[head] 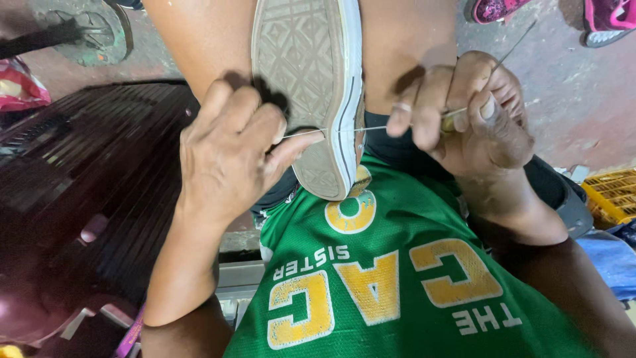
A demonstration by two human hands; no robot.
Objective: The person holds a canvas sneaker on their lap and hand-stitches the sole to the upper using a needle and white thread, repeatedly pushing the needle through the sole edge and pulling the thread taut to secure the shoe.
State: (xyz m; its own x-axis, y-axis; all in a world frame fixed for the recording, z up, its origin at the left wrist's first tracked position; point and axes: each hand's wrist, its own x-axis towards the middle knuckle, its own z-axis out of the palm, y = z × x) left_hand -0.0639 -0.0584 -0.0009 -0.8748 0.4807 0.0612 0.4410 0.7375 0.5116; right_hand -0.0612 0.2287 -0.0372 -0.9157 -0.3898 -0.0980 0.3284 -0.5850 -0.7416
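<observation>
Sneaker (311,93) clamped between knees, grey sole up, long axis running away from body, heel toward green shirt (397,278). Left hand (225,152) closed, pinching thread (344,129) at sole's left edge. Right hand (470,113) fisted on awl (493,66) handle, right of shoe. Thread taut, crossing sole perpendicular to long axis. Both hands equally near, flanking heel end.
</observation>
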